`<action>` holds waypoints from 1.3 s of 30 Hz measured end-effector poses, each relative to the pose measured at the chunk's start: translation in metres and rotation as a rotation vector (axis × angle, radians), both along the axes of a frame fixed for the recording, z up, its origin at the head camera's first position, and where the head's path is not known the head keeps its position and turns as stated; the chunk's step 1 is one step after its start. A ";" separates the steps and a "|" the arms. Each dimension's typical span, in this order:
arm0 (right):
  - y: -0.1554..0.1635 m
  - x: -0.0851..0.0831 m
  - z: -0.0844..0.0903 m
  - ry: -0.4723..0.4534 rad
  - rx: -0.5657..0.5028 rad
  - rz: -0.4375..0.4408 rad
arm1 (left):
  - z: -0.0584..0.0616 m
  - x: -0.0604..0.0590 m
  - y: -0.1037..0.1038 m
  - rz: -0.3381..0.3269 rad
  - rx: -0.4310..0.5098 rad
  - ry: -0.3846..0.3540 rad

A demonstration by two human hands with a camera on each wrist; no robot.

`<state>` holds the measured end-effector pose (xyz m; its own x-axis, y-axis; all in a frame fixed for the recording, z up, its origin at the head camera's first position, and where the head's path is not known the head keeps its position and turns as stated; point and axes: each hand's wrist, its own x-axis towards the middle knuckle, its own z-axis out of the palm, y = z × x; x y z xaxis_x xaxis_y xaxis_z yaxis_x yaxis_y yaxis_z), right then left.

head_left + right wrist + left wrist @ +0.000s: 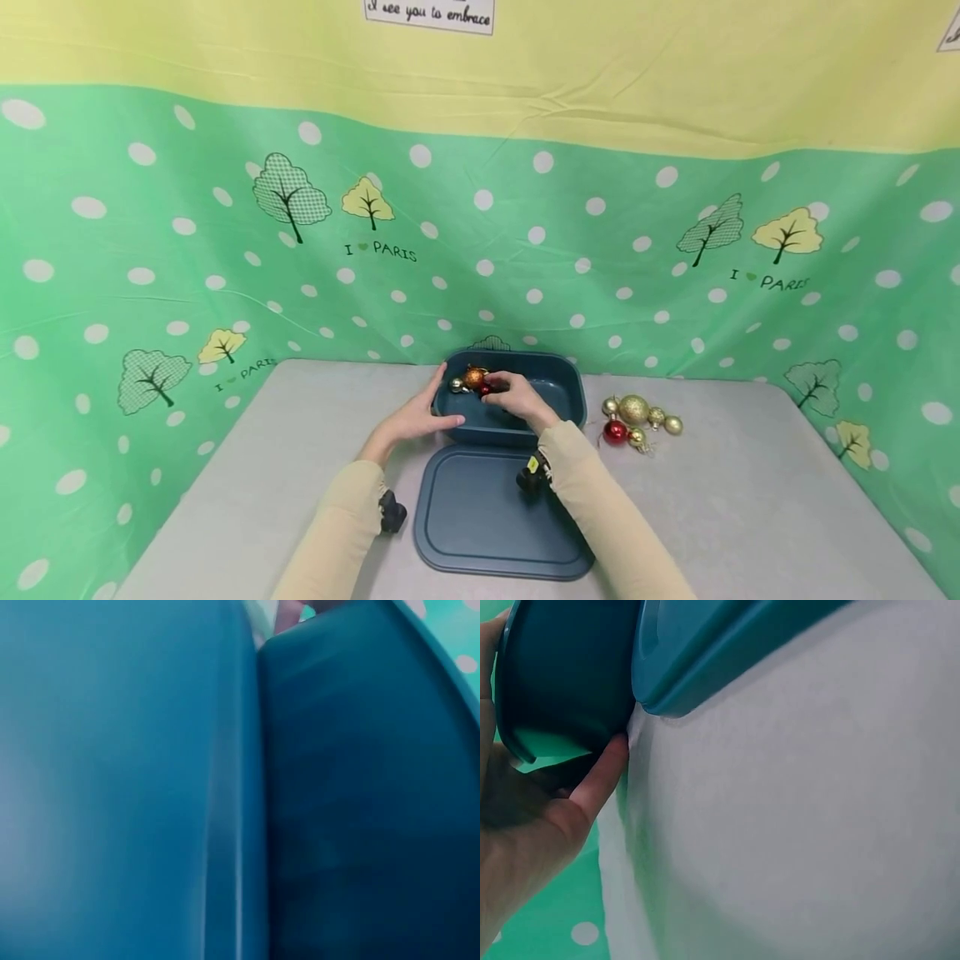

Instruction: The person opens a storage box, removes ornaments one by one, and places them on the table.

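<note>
Flat teal plastic lid [495, 517], deep rounded tub [558, 392], glittery baubles [474, 381] under right hand [517, 398]

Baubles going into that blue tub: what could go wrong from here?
1. The right hand holds a cluster of baubles over the tub; some may slip from the grip and roll across the table.
2. The left hand only steadies the tub's side, so a nudge might slide it onto the lid just in front.
3. The loose baubles beside the tub could roll off if bumped.
</note>
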<state>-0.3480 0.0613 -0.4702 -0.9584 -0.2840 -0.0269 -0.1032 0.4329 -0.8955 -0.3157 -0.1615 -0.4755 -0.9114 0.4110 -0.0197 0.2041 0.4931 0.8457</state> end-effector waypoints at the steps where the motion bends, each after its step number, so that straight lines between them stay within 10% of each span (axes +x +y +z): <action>1: 0.000 0.000 -0.001 0.002 0.007 0.019 | 0.000 0.000 0.000 0.002 0.000 -0.001; 39: 0.007 0.012 0.012 0.230 -0.068 0.038 | -0.002 0.000 0.000 -0.012 0.031 0.020</action>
<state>-0.3364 0.0681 -0.4584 -0.9255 -0.3140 0.2118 -0.3234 0.3639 -0.8735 -0.3153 -0.1615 -0.4773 -0.9065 0.4221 0.0112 0.2267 0.4642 0.8562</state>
